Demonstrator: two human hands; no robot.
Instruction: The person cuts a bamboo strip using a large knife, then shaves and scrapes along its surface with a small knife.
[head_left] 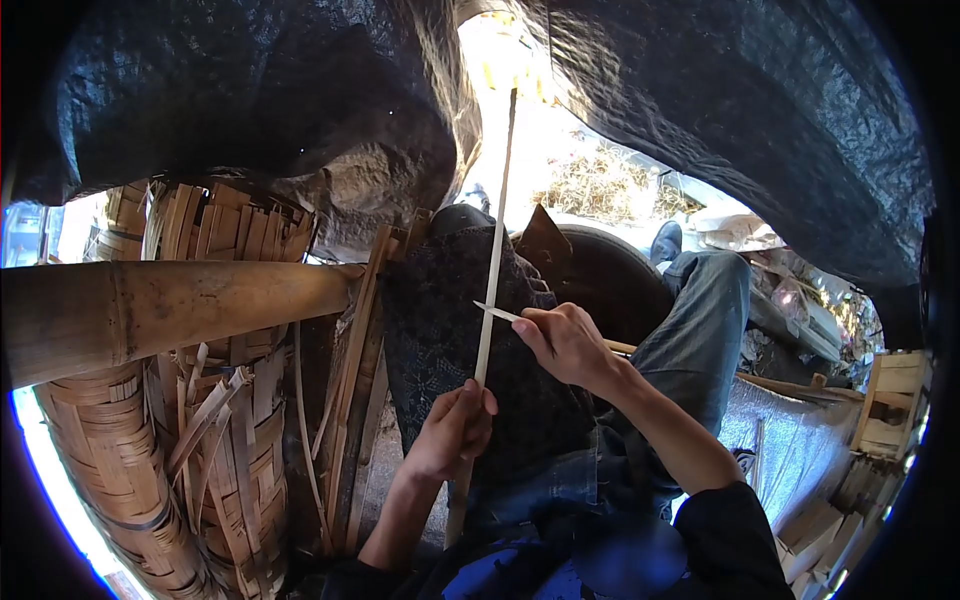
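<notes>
My left hand (453, 432) is closed around a long, thin bamboo strip (497, 245), which runs upward and away from me toward the bright opening. In my right hand (568, 343) is a knife (494, 311), gripped in a fist with the thumb along it. Its pale blade lies across the strip a little above my left hand and appears to touch it. A dark patterned cloth (430, 300) covers my leg beneath the strip. The knife's handle is hidden inside my fingers.
A thick bamboo pole (200, 310) juts in from the left. Woven bamboo baskets (110, 440) with split strips stand below it. Dark plastic sheeting (740, 120) hangs overhead. A rusty pointed metal piece (543, 245) stands beyond my knee, and a wooden crate (890, 400) is at right.
</notes>
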